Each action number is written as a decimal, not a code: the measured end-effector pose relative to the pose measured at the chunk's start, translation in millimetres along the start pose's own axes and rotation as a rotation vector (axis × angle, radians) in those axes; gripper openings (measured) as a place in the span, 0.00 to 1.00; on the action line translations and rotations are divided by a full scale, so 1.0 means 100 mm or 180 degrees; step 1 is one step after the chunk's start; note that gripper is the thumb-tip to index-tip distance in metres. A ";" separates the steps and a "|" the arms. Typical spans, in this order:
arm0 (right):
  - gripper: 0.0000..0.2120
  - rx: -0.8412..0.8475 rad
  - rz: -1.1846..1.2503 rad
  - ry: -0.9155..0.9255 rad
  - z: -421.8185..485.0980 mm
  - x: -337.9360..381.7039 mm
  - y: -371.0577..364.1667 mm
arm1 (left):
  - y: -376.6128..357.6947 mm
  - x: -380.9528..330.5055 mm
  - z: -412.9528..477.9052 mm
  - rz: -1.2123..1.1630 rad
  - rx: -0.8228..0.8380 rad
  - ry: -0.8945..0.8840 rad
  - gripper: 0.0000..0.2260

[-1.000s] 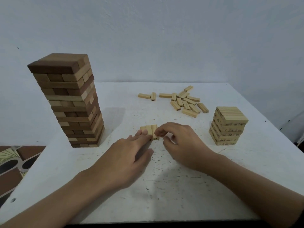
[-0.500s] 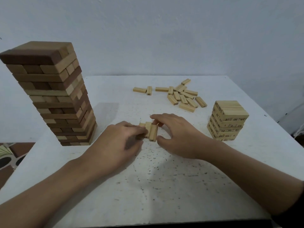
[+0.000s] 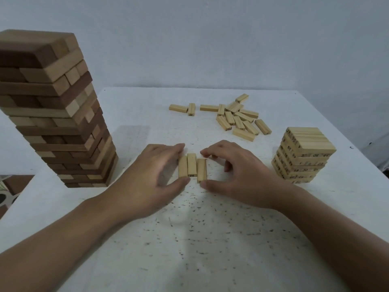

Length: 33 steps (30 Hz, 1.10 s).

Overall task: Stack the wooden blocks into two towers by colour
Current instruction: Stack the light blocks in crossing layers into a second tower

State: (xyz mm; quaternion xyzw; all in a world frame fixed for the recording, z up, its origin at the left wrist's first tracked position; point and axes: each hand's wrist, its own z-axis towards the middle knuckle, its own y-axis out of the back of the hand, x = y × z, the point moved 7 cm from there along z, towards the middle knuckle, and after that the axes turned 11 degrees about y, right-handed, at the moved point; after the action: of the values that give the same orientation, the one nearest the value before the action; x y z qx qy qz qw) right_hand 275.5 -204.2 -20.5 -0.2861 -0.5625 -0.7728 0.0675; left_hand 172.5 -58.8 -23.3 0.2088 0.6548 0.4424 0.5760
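Pale wooden blocks, three side by side, lay on the bench left of the short pale tower; your left hand and right hand pinched them lengthwise between curled fingers and thumbs.

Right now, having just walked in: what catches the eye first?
The tall mixed-brown tower looms at the left. At the centre of the table, the left hand and right hand pinch three pale blocks side by side. A short pale tower stands right, loose pale blocks behind.
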 end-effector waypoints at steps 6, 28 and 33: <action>0.27 0.0145 -0.0065 0.0047 0.04 -0.04 -0.01 | -0.02 -0.04 -0.02 -0.0012 0.0088 -0.0188 0.24; 0.25 0.0449 0.0016 0.0075 0.06 -0.08 -0.07 | -0.02 0.05 0.03 0.0068 0.0062 -0.0130 0.24; 0.28 0.0488 0.0026 0.0110 0.06 -0.09 -0.07 | -0.04 0.02 0.02 0.0087 0.0136 -0.0175 0.27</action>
State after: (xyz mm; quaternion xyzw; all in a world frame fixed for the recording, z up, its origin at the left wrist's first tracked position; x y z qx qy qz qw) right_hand 282.2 -198.1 -29.4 -0.2691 -0.6176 -0.7320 0.1020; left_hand 174.5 -58.5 -27.4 0.2420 0.6451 0.4303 0.5832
